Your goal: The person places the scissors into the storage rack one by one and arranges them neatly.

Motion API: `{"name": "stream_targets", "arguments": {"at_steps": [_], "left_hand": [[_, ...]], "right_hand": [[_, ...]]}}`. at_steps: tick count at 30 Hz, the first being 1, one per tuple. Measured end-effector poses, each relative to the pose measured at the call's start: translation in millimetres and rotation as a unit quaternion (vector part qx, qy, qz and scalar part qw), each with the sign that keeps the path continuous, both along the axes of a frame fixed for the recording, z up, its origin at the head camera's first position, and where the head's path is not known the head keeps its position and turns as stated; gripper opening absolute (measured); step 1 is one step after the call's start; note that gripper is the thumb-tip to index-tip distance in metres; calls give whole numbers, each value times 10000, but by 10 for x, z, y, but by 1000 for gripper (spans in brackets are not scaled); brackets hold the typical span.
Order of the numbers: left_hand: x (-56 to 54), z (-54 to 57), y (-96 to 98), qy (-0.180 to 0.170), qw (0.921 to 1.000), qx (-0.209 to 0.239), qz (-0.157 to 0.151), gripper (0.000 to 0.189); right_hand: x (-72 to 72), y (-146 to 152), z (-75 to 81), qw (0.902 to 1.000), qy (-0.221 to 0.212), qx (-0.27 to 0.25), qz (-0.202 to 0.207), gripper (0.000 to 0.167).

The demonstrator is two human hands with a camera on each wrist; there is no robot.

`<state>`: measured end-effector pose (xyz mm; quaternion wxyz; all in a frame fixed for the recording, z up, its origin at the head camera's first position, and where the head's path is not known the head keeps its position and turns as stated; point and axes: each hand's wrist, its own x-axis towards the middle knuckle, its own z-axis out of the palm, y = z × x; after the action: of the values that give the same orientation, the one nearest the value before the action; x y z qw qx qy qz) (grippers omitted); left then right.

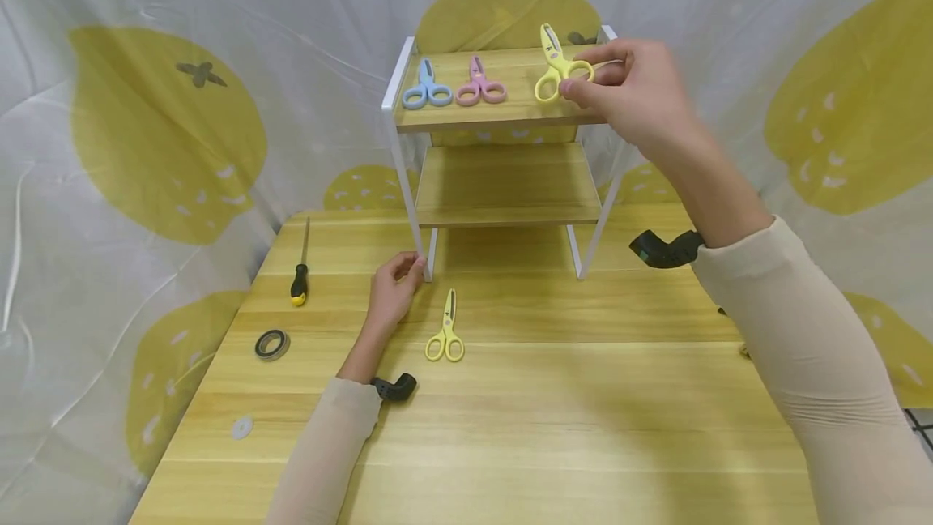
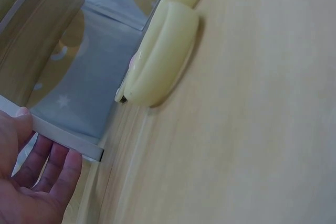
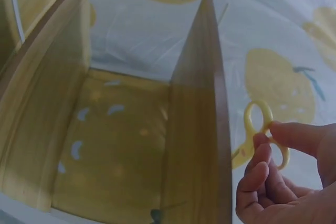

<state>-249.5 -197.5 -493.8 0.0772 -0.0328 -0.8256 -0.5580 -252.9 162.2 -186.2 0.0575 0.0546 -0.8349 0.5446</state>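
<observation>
My right hand (image 1: 637, 91) pinches yellow scissors (image 1: 551, 63) by a finger loop, blades up, over the right side of the rack's top shelf (image 1: 510, 113). The right wrist view shows the thumb and fingers on the loops (image 3: 258, 116). Blue scissors (image 1: 427, 87) and pink scissors (image 1: 479, 87) lie side by side on that shelf, blades toward the back. Low at the front left, my left hand (image 1: 394, 288) grips the rack's white metal leg (image 2: 68, 139) between thumb and fingers. Another pair of yellow scissors (image 1: 446, 335) lies on the table beside this hand.
The rack's lower shelf (image 1: 509, 185) sits below the top one. Along the table's left side lie a screwdriver (image 1: 300, 282), a roll of black tape (image 1: 272, 344) and a small pale disc (image 1: 242, 428). A lemon-print curtain (image 1: 306, 63) hangs behind.
</observation>
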Motion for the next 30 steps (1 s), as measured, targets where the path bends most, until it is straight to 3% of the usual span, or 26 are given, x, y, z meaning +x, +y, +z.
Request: {"name": "stream_targets", "arguments": {"at_steps": [10,16,22,30], "left_hand": [[8,-3,7,-79,10000,9,-28,35],[1,7,0,-33,10000,-14,9,34],[-1,18,5,-40,10000,-17,8,39],[6,15,-10,-64,10000,7,11,39]], "right_hand": [[-313,-183,14,9968,-283,725,-183,62],[-403,-221,23,9865,-206,1604,-259,62],[-468,-207,-3,9718,-54,2358,-14,59],[-458,-214,-9,9636,156,2652,296,58]]}}
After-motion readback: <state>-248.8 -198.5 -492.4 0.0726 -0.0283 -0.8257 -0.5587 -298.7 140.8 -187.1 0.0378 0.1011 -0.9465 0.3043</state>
